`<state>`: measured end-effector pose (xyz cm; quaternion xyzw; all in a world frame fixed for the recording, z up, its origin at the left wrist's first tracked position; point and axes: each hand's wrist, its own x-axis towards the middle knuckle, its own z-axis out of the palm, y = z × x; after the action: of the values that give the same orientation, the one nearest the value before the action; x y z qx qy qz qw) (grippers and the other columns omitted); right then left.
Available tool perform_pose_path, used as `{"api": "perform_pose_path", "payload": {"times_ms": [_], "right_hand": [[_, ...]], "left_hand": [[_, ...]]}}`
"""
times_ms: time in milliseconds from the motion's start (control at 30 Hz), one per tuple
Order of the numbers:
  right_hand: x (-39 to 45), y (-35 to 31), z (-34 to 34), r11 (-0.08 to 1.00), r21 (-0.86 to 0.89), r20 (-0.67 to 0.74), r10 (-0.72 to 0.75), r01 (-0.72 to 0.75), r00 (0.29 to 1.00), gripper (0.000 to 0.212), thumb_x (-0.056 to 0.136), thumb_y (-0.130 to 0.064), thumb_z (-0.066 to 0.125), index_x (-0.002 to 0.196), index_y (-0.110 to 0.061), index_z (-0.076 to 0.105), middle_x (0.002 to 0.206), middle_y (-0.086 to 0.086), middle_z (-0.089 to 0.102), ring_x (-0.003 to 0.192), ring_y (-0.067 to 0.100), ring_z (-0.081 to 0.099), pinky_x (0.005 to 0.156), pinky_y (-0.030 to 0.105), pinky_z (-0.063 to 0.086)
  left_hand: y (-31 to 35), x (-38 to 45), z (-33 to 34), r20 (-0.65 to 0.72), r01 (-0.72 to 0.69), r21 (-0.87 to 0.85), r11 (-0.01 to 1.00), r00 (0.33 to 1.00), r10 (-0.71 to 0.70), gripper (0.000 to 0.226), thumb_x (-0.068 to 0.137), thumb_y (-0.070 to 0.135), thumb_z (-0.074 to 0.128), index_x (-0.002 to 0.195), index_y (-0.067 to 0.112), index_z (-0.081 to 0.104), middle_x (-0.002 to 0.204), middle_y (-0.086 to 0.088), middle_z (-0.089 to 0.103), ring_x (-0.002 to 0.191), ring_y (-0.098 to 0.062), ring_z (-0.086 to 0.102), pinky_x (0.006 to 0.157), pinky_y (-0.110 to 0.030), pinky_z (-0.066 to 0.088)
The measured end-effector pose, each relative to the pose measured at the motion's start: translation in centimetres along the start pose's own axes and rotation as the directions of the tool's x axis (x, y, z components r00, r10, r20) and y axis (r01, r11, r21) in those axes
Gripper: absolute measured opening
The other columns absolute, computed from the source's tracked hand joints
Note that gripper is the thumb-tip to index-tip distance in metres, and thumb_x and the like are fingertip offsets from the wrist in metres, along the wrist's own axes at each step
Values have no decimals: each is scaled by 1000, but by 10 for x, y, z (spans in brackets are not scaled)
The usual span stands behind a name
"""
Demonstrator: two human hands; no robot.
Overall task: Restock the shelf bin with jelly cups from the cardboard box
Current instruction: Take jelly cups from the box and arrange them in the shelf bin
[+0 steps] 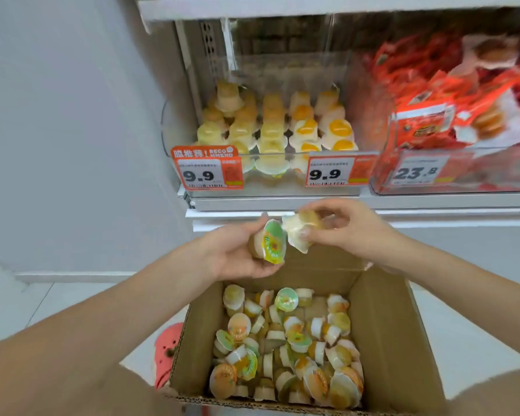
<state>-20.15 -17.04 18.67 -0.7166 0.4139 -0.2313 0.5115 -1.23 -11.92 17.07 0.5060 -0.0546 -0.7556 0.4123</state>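
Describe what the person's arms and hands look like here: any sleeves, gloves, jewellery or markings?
Both forearms are bare up to the frame edge, with no sleeves in view. The left hand and right hand wear no gloves. No rings, watch, bracelet or markings show on either wrist or fingers, though the image is a little soft. Fingernails look short and unpainted.

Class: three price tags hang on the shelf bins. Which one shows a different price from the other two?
The rightmost price tag, on the bin of red packets: it reads 23.8, while the two tags on the jelly cup bin both read 9.9.

Pale wall (72, 115) beside white shelving (282, 202); tiled floor (57, 301).
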Motion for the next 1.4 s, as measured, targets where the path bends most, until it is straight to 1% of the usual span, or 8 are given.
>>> {"api": "perform_pose_path", "payload": {"times_ms": [133, 233, 567, 700, 867, 967, 1133, 1400], "right_hand": [[-18, -32, -2, 962, 55, -19, -267, 268, 963, 41, 70, -11, 81, 107, -23, 68, 98, -10, 68, 91, 4, 64, 82, 20, 53], [-13, -37, -1, 950, 93, -30, -296, 297, 955, 45, 72, -9, 80, 113, -21, 67, 105, -5, 68, 100, 7, 63, 86, 25, 54], [-1, -30, -6, 948, -100, 138, -288, 303, 948, 82, 63, -27, 86, 132, -39, 45, 129, -20, 53, 119, -1, 51, 96, 18, 46], [4, -31, -2, 924, -126, 71, -355, 361, 932, 69, 67, -19, 86, 125, -38, 53, 121, -15, 58, 109, 5, 56, 88, 21, 50], [8, -33, 3, 946, -121, 62, -294, 299, 954, 59, 55, -41, 84, 110, -38, 62, 105, -15, 65, 99, 7, 62, 85, 19, 50], [17, -41, 10, 978, 37, -60, -205, 207, 977, 52, 61, -24, 89, 105, -33, 65, 97, -10, 68, 91, 10, 64, 77, 17, 51], [85, -97, 5, 967, -189, -241, -215, 172, 946, 52, 62, -34, 87, 108, -26, 63, 98, -12, 65, 86, 2, 60, 64, 7, 45], [219, -137, 20, 774, -633, -159, -156, 21, 975, 96, 69, -45, 80, 144, -8, 34, 141, 10, 46, 128, 27, 46, 95, 32, 42]], "left_hand": [[1, -35, 20, 322, -246, -64, 967, 912, 253, 45, 90, 33, 55, 125, 4, 55, 123, -15, 61, 113, -27, 58, 98, -38, 46], [6, -43, 19, 489, -347, -92, 933, 801, 346, 52, 70, 17, 80, 116, 1, 65, 124, -19, 61, 114, -29, 60, 100, -40, 45], [12, -33, 21, 372, -302, -49, 952, 879, 298, 58, 47, 20, 93, 99, 3, 74, 120, -27, 61, 108, -42, 61, 84, -45, 56], [14, -34, 19, 406, -253, -15, 967, 883, 237, 58, 48, 23, 92, 99, 4, 74, 117, -27, 63, 103, -42, 64, 63, -34, 60], [16, -43, 17, 326, -244, 115, 963, 925, 195, 53, 66, 42, 79, 107, 10, 70, 110, -19, 68, 91, -32, 70, 68, -38, 60], [33, -48, 5, 118, -340, 555, 759, 935, 333, 49, 86, 60, 47, 112, 21, 64, 105, -6, 72, 95, -24, 70, 81, -43, 57], [75, -46, -37, 12, -196, 969, 148, 639, 769, 18, 89, 33, 62, 95, 17, 62, 92, 4, 64, 88, -12, 61, 70, -19, 45], [97, -44, -49, 41, -69, 998, -1, 584, 811, 18, 82, 32, 64, 78, 15, 68, 78, 3, 67, 77, -18, 64, 72, -36, 56]]}}
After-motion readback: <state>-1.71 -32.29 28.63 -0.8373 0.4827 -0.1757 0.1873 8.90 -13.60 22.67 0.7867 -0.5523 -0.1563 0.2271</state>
